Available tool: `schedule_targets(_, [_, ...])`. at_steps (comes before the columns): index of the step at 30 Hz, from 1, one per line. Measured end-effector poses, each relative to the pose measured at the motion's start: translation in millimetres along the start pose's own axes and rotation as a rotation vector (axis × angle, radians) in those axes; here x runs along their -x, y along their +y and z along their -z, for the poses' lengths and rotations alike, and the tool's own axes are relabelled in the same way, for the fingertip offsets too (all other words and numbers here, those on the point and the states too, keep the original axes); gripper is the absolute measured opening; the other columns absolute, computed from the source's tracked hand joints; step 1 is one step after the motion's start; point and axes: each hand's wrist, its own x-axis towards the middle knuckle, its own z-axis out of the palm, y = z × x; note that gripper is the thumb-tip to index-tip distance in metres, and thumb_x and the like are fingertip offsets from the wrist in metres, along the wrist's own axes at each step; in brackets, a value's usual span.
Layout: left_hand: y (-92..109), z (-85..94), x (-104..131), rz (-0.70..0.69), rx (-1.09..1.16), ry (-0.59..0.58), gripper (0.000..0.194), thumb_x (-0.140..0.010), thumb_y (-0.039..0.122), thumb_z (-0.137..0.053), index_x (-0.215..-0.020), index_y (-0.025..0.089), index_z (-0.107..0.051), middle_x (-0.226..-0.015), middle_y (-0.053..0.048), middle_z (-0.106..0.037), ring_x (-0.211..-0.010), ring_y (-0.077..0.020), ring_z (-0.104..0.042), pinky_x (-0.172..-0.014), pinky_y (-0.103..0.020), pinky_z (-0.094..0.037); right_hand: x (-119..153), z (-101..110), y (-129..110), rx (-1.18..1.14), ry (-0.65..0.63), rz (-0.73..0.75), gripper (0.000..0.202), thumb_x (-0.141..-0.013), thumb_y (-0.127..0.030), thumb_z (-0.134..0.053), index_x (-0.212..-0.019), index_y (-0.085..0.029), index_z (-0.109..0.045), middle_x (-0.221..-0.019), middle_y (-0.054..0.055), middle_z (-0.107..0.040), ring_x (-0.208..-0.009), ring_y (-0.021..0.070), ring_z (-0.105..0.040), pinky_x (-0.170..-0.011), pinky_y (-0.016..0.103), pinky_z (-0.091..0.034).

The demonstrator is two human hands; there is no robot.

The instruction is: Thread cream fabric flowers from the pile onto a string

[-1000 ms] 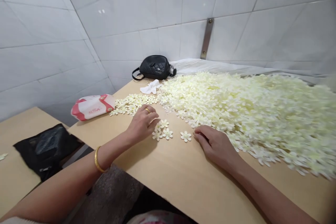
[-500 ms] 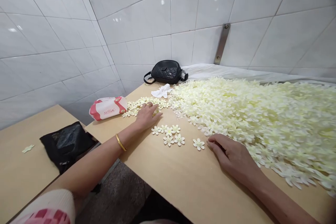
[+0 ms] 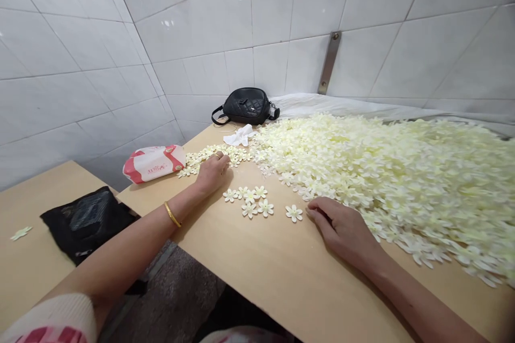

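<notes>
My left hand (image 3: pixel 212 174), with a ring on a finger and a bangle at the wrist, rests at a low heap of pale yellow flowers (image 3: pixel 237 154). Its fingers are curled together, and what they hold, if anything, is hidden. Before me lies a loose group of several artificial flowers (image 3: pixel 250 195), with one single flower (image 3: pixel 293 213) to their right. My right hand (image 3: pixel 341 229) lies on its side just right of that flower. Thumb and forefinger are closed together there, and I cannot make out anything between them. Beyond it spreads a large pile of cream petals (image 3: pixel 362 161).
A red and white tissue pack (image 3: pixel 155 163) lies left of the low heap. A crumpled white tissue (image 3: pixel 239 135) and a black quilted bag (image 3: pixel 246 106) are at the back. A black pouch (image 3: pixel 90 220) and one flower (image 3: pixel 21 233) lie on the left table (image 3: pixel 44 187).
My left fingers, spread before, have drawn together at the low heap. The whole view has shifted, so everything appears further left. My right hand keeps its place beside the single flower.
</notes>
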Motion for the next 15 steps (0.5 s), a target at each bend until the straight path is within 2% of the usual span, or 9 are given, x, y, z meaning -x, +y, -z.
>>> schedule_targets(5, [-1.0,8.4,1.6,-0.122,-0.033,0.028,0.022,-0.076,0.009,-0.036,-0.072,0.019,-0.055,-0.083,-0.007,-0.056,-0.080,-0.0185,-0.050,-0.050,-0.025,-0.031,-0.3,0.7,0.0,0.006,0.004,0.002,0.018,-0.082,-0.025,-0.038,-0.077,-0.021,-0.054,-0.073,0.002,-0.060,-0.065,0.0156,-0.054,-0.061,0.028,-0.039])
schedule_targets(8, [5.3,15.5,4.9,-0.207,-0.043,0.013,0.023,-0.077,0.008,-0.036,-0.073,0.019,-0.055,-0.084,-0.006,-0.057,-0.080,-0.0179,-0.050,-0.049,-0.024,-0.029,-0.4,0.7,-0.2,-0.006,-0.005,-0.004,0.018,-0.082,-0.025,-0.038,-0.076,-0.020,-0.054,-0.073,0.002,-0.059,-0.065,0.0153,-0.054,-0.061,0.027,-0.039])
schedule_targets(11, [21.1,21.7,12.0,-0.324,-0.058,0.049,0.023,-0.077,0.007,-0.036,-0.077,0.019,-0.056,-0.085,-0.006,-0.058,-0.079,-0.0166,-0.050,-0.050,-0.024,-0.030,-0.3,1.0,-0.7,-0.016,-0.010,-0.006,0.017,-0.082,-0.024,-0.038,-0.076,-0.020,-0.053,-0.073,0.001,-0.059,-0.066,0.0150,-0.053,-0.062,0.027,-0.038])
schedule_targets(15, [48.0,26.0,23.2,-0.569,-0.079,0.099,0.023,-0.078,0.007,-0.036,-0.079,0.018,-0.056,-0.082,-0.005,-0.057,-0.073,-0.0154,-0.047,-0.056,-0.025,-0.034,0.0,1.8,-1.6,-0.017,0.000,-0.008,0.016,-0.082,-0.023,-0.039,-0.076,-0.020,-0.053,-0.073,0.002,-0.059,-0.067,0.0149,-0.053,-0.063,0.026,-0.037])
